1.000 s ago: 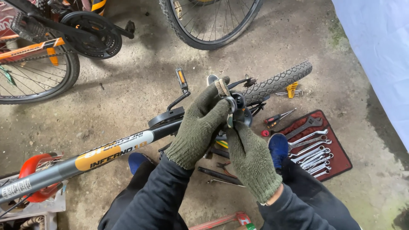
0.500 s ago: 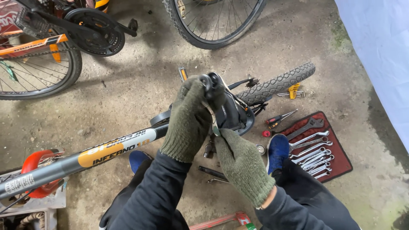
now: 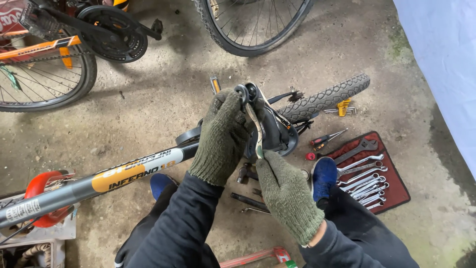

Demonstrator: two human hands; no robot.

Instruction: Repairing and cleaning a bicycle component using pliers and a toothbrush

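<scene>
gripping with both gloved hands, we list outward from the fingers. left hand (image 3: 223,136), green knit glove: fingers curled shut over the top of a black bicycle part (image 3: 270,129) at the end of the grey frame tube (image 3: 99,183), fingertips by two small round black pieces at its upper edge. right hand (image 3: 285,193), same glove: fingers closed around the lower end of a slim metal wrench (image 3: 255,131), which runs up between the two hands to the black part. the part and wrench sit at mid-picture, above our knees, over the concrete floor (image 3: 163,114).

around them: a knobby tyre (image 3: 325,99) lying just behind the black part; a yellow-handled set of hex keys (image 3: 342,108) beside the tyre; a red-handled screwdriver (image 3: 325,140) near it; a red tool roll (image 3: 374,173) with a row of spanners to the right; blue shoes (image 3: 325,176) below the hands; loose tools on the floor between our legs, partly hidden. further out: an orange bicycle (image 3: 54,49) upper left, and a spoked wheel (image 3: 253,25) at the top edge.
</scene>
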